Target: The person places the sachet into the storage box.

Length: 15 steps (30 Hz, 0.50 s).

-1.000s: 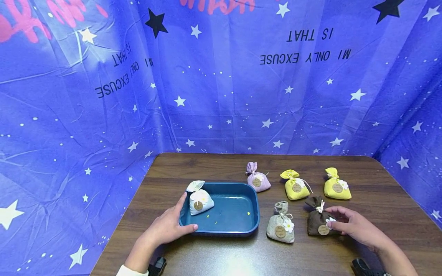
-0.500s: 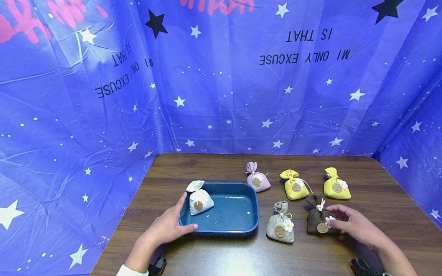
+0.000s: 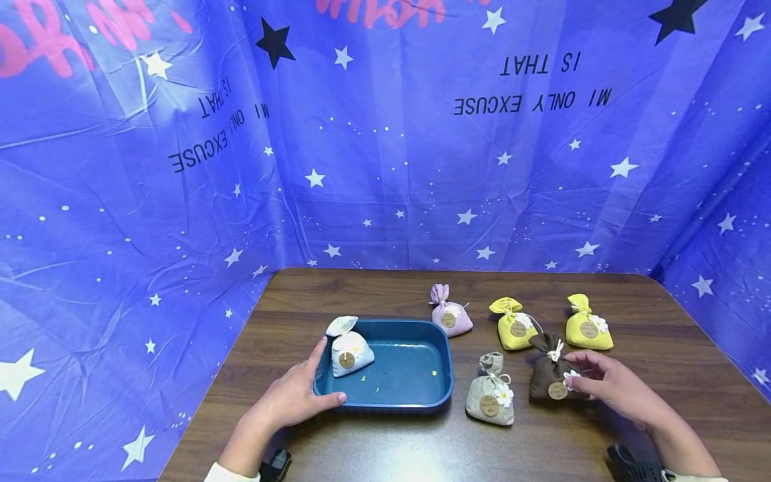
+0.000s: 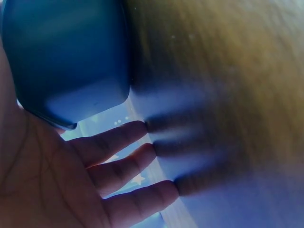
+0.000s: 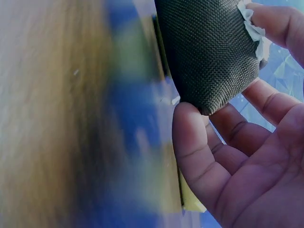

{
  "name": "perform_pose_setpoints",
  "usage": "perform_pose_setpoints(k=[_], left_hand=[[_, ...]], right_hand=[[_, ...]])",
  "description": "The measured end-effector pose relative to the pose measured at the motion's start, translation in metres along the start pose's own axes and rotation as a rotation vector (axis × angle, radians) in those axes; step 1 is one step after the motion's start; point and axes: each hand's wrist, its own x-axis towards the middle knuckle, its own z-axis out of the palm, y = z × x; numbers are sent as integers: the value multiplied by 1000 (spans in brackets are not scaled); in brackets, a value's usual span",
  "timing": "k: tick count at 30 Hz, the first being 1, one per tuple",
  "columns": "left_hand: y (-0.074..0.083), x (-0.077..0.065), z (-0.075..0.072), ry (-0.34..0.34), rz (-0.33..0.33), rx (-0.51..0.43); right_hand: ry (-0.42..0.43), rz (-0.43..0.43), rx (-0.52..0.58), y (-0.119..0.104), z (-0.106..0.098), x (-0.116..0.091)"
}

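The right hand (image 3: 611, 388) grips the brown bag (image 3: 545, 376) between thumb and fingers, between the grey bag (image 3: 482, 391) and the right edge of the counter (image 3: 361, 291). The left hand (image 3: 295, 395), fingers extended, touches the tray (image 3: 400, 368) toward the counter's left edge.

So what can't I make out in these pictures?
Head view: lettering on the round tan tag of the dark brown cloth bag, too small.
Head view: part of that bag's right side, hidden by the right hand.
Right wrist view: that bag's tied neck, cut off by the top edge.
Left wrist view: rest of the rectangular dark teal tray, cut off by the top edge.
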Motion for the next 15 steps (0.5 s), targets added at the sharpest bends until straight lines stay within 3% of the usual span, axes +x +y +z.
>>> perform_pose_setpoints(k=[15], left_hand=[[0, -1, 0, 13, 15, 12]], right_hand=[[-15, -59, 38, -23, 7, 16]])
